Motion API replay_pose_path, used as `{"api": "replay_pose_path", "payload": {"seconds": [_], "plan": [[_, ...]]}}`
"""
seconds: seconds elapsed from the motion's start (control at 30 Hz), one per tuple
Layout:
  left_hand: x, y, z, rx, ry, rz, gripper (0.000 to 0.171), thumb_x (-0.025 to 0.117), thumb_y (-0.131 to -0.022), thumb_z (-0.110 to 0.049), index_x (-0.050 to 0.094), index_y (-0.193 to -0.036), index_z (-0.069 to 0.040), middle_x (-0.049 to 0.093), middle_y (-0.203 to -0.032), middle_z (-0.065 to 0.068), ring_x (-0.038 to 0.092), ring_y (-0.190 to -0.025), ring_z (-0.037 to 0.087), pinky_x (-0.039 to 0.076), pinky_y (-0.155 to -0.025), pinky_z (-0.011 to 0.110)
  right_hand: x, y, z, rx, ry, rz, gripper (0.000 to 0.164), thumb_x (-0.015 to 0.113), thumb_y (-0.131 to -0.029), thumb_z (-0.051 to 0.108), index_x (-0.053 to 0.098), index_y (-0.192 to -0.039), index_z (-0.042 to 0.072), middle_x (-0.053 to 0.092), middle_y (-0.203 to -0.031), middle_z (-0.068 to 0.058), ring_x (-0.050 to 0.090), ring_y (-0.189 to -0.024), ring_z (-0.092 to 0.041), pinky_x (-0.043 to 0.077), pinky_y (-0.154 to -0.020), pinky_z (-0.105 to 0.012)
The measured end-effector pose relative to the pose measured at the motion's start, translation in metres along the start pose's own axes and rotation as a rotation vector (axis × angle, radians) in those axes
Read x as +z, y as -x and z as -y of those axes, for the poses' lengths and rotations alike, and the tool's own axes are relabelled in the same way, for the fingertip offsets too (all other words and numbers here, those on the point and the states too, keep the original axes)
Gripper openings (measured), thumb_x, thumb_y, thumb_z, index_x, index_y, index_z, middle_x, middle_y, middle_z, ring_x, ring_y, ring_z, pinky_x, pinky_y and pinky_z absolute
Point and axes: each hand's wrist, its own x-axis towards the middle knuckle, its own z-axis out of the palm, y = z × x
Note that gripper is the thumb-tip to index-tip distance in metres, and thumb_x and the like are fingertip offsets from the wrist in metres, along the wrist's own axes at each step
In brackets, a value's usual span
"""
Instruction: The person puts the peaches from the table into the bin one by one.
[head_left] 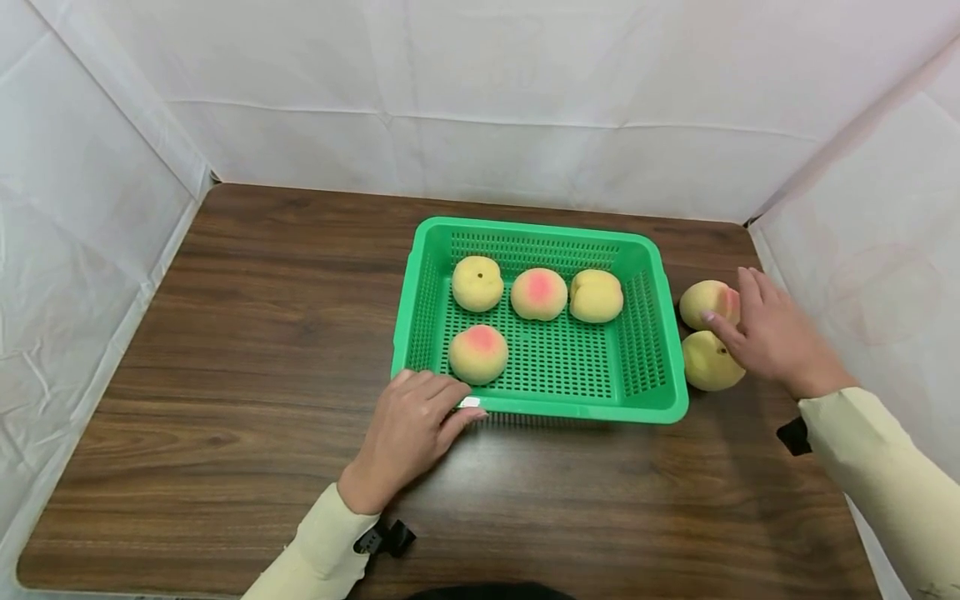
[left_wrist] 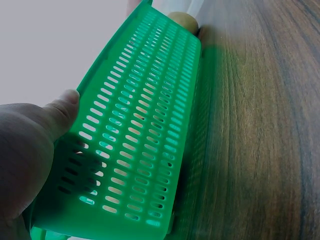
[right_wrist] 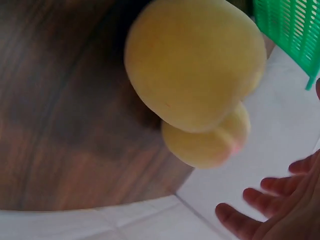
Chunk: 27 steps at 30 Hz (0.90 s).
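A green perforated plastic basket (head_left: 555, 410) holds several yellow peaches with pink blushes, among them a front peach (head_left: 478, 355) near its left end. My left hand (head_left: 411, 425) grips the basket's near rim at the left corner, the thumb (left_wrist: 64, 107) against the outer wall. To the right of the basket, two more peaches sit close together on the table: a rear peach (head_left: 703, 302) and a nearer peach (head_left: 708, 362). My right hand (head_left: 772, 337) reaches over these two from the right, fingers spread and relaxed. In the right wrist view its fingers (right_wrist: 275, 192) stand apart from both peaches.
The dark wood-grain table (head_left: 225, 400) carries the basket and the loose peaches. White sheeting (head_left: 510, 108) walls off the back and both sides, and the right wall stands close behind my right hand.
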Motion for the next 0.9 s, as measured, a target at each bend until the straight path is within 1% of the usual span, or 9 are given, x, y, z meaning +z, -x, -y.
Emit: {"api": "replay_pose_path", "payload": {"seconds": [0.03, 0.1, 0.2, 0.37, 0.47, 0.53, 0.6, 0.7, 0.9], "plan": [[0.0, 0.0, 0.0, 0.002, -0.002, -0.003, 0.027, 0.077, -0.089, -0.041, 0.07, -0.086, -0.015, 0.069, -0.077, -0.005, 0.066, -0.073, 0.014, 0.043, -0.066, 0.03, 0.003, 0.001, -0.001, 0.015, -0.005, -0.006, 0.084, 0.046, -0.109, 0.047, 0.017, -0.154, -0.017, 0.029, -0.151, -0.045, 0.033, -0.138, -0.062, 0.031, -0.11, -0.074], [0.0, 0.0, 0.0, 0.002, -0.002, -0.004, 0.027, 0.078, -0.089, -0.041, 0.071, -0.087, -0.015, 0.069, -0.077, -0.005, 0.066, -0.073, 0.014, 0.043, -0.066, 0.03, 0.008, 0.003, -0.002, 0.046, -0.018, -0.014, 0.081, 0.046, -0.108, 0.049, 0.024, -0.141, -0.021, 0.038, -0.132, -0.043, 0.043, -0.12, -0.06, 0.039, -0.097, -0.072], [0.0, 0.0, 0.0, 0.001, -0.002, -0.005, 0.026, 0.079, -0.087, -0.04, 0.07, -0.086, -0.015, 0.07, -0.077, -0.005, 0.067, -0.073, 0.014, 0.044, -0.067, 0.03, 0.015, 0.005, 0.0, 0.113, -0.03, 0.014, 0.086, 0.043, -0.107, 0.056, 0.024, -0.134, -0.023, 0.04, -0.115, -0.038, 0.048, -0.105, -0.056, 0.043, -0.084, -0.068], [0.0, 0.0, -0.001, -0.005, -0.005, 0.005, 0.026, 0.081, -0.085, -0.039, 0.071, -0.087, -0.015, 0.07, -0.078, -0.005, 0.067, -0.074, 0.014, 0.043, -0.067, 0.03, 0.027, 0.01, 0.006, 0.224, -0.047, 0.087, 0.103, 0.039, -0.103, 0.069, 0.021, -0.137, -0.026, 0.041, -0.114, -0.037, 0.053, -0.099, -0.052, 0.047, -0.076, -0.061], [0.001, 0.0, -0.001, -0.001, -0.008, 0.002, 0.026, 0.082, -0.084, -0.039, 0.071, -0.087, -0.015, 0.071, -0.078, -0.005, 0.067, -0.074, 0.014, 0.044, -0.067, 0.03, 0.033, 0.013, 0.009, 0.28, -0.047, 0.113, 0.105, 0.039, -0.101, 0.071, 0.023, -0.134, -0.027, 0.042, -0.112, -0.037, 0.056, -0.091, -0.048, 0.047, -0.07, -0.054], [0.001, 0.0, 0.0, 0.0, -0.008, 0.001, 0.026, 0.082, -0.084, -0.039, 0.071, -0.088, -0.015, 0.071, -0.079, -0.005, 0.068, -0.075, 0.014, 0.044, -0.067, 0.03, 0.038, 0.014, 0.01, 0.303, -0.037, 0.12, 0.102, 0.04, -0.101, 0.07, 0.026, -0.13, -0.027, 0.044, -0.106, -0.036, 0.057, -0.083, -0.045, 0.046, -0.066, -0.05], [0.001, 0.0, 0.0, 0.001, -0.008, -0.002, 0.026, 0.082, -0.084, -0.038, 0.071, -0.088, -0.015, 0.071, -0.079, -0.005, 0.068, -0.074, 0.014, 0.044, -0.067, 0.03, 0.042, 0.014, 0.01, 0.309, -0.029, 0.123, 0.098, 0.042, -0.101, 0.066, 0.027, -0.128, -0.027, 0.044, -0.102, -0.035, 0.056, -0.08, -0.044, 0.046, -0.065, -0.05], [0.001, 0.0, -0.001, -0.001, -0.008, -0.001, 0.026, 0.081, -0.085, -0.039, 0.071, -0.088, -0.015, 0.071, -0.079, -0.005, 0.067, -0.074, 0.014, 0.043, -0.067, 0.03, 0.048, 0.014, 0.009, 0.307, -0.012, 0.124, 0.096, 0.042, -0.101, 0.063, 0.028, -0.127, -0.028, 0.044, -0.101, -0.035, 0.057, -0.079, -0.045, 0.047, -0.066, -0.052], [0.0, 0.0, -0.001, -0.004, -0.006, 0.001, 0.025, 0.081, -0.085, -0.038, 0.071, -0.088, -0.015, 0.071, -0.079, -0.005, 0.067, -0.074, 0.014, 0.043, -0.067, 0.03, 0.054, 0.014, 0.009, 0.311, -0.003, 0.098, 0.095, 0.043, -0.099, 0.065, 0.035, -0.122, -0.027, 0.048, -0.099, -0.036, 0.058, -0.08, -0.046, 0.047, -0.066, -0.054]]}}
